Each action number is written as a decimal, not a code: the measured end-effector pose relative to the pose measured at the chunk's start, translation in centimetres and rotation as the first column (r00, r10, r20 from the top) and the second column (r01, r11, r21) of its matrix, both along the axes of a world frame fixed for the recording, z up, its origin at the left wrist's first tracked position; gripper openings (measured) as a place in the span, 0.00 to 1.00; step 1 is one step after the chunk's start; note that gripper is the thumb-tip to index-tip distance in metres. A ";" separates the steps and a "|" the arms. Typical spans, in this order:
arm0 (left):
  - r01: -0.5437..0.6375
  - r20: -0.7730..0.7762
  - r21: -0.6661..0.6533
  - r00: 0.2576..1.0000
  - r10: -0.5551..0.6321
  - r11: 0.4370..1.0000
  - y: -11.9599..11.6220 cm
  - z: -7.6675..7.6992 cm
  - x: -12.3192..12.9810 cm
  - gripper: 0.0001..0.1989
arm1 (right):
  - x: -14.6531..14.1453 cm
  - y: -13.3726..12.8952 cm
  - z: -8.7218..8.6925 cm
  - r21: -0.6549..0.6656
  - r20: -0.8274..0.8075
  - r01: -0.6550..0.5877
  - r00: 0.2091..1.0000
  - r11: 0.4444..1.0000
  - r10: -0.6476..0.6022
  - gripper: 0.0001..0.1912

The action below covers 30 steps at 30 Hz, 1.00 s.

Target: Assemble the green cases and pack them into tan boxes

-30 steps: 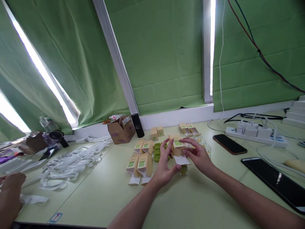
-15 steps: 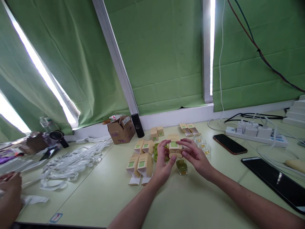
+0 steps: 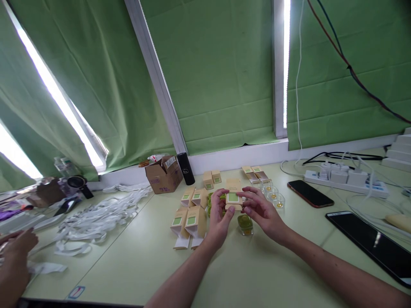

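Note:
A small kraft cardboard box [image 3: 233,198] with a green window is held up between my two hands. My left hand [image 3: 218,216] grips its left side, the thumb on the lower front edge. On the right side, the fingers of my right hand [image 3: 261,209] press against it. Just below stands a small glass jar [image 3: 245,224] with green on top. Behind my left hand are more green pieces [image 3: 210,201], partly hidden. Several kraft boxes [image 3: 196,220] with open flaps lie to the left. Clear round containers [image 3: 274,196] with yellow centres sit beyond my right hand.
A brown carton [image 3: 163,175] and a black cylinder [image 3: 185,169] stand by the wall. White ribbons [image 3: 102,218] spread across the left, near another person's hand [image 3: 17,252]. Two phones [image 3: 310,193] and a power strip [image 3: 346,182] with cables lie at right.
The box in my hands has tilted so that its green window faces up more and its lower front looks shorter. The other person's hand at left has shifted slightly right.

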<state>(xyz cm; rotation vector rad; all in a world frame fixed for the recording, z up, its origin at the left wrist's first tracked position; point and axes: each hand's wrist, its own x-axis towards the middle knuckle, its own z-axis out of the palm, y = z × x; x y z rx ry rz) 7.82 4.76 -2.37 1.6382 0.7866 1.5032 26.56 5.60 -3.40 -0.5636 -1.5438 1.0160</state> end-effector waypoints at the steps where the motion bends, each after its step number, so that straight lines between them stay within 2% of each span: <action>1: -0.005 -0.006 0.005 1.000 0.005 1.000 0.0 0.0 0.0 0.25 | 0.0 0.0 0.0 0.000 0.000 0.000 1.000 1.000 0.000 0.19; 17: -0.094 -0.030 0.092 0.995 0.097 0.991 0.4 -0.2 0.1 0.21 | -0.2 0.1 -0.1 0.011 0.015 0.030 0.999 1.000 -0.030 0.21; 24: -0.146 -0.056 0.136 0.986 0.155 0.980 0.6 -0.5 0.3 0.19 | -0.1 0.3 -0.2 0.024 0.016 0.062 0.998 0.998 -0.062 0.18; 30: -0.177 -0.032 0.119 0.983 0.182 0.977 0.9 -0.7 0.4 0.18 | -0.3 0.7 -0.7 0.036 0.008 0.066 0.998 0.997 -0.066 0.15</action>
